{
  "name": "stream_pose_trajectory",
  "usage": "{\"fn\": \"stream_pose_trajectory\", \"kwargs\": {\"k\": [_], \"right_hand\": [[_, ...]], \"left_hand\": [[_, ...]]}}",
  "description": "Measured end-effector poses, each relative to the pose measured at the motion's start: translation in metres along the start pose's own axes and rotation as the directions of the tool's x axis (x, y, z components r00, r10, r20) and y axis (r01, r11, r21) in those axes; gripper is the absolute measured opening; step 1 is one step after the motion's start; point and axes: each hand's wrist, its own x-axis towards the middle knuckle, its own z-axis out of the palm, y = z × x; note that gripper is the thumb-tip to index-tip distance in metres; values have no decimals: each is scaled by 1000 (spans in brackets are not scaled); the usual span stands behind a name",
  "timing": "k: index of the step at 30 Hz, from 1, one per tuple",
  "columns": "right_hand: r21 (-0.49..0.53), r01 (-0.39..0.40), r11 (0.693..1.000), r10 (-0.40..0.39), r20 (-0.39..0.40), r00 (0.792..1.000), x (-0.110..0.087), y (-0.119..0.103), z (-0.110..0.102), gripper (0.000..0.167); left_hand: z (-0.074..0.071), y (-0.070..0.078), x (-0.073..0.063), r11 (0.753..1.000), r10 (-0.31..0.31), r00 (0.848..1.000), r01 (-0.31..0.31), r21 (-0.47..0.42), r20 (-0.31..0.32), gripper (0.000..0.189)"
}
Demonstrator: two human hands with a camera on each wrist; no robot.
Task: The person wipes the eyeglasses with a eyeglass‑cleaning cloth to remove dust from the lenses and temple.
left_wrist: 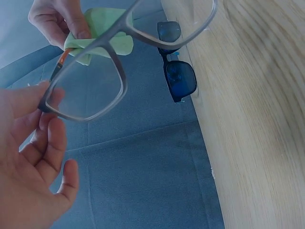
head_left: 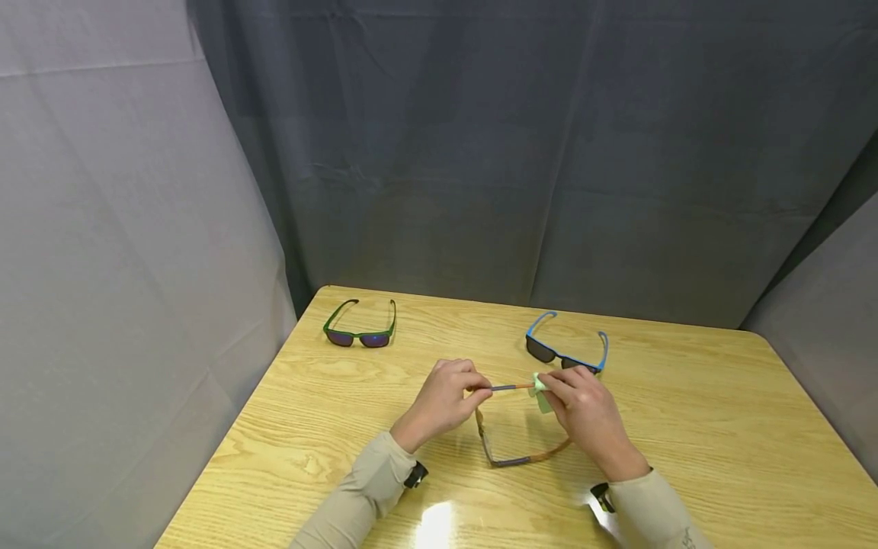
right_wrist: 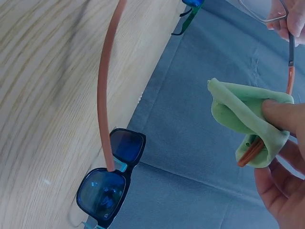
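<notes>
My left hand [head_left: 446,396] pinches a pair of eyeglasses [left_wrist: 110,43] at the frame's corner by the hinge. The glasses have a grey front, clear lenses and orange-brown temples. With thumb and fingers, my right hand [head_left: 586,408] grips a light green cloth [right_wrist: 248,109] folded around one temple. That temple's brown tip pokes out of the cloth in the right wrist view. The other temple [right_wrist: 104,86] is free and stretches toward the right wrist camera. Both hands hold the glasses over the wooden table.
Blue-and-black sunglasses [head_left: 562,358] lie just beyond my right hand, partly covered by it. Green sunglasses [head_left: 358,338] with dark lenses sit at the table's back left. A dark grey curtain [head_left: 439,152] hangs behind the wooden table [head_left: 288,427], with pale curtains at both sides.
</notes>
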Motion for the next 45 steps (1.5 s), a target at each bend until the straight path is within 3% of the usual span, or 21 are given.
{"fn": "stream_pose_trajectory", "kwargs": {"k": [34,45], "right_hand": [[-5,-35,999,35,-9,999,-4,10,-2,34],[-61,-102,993,103,8,995,-5,21,-9,32]], "left_hand": [[-5,-9,-5,999,-31,999,31,-6,7,7],[-8,-16,-6,998,-68,998,68,-14,4,9]]}}
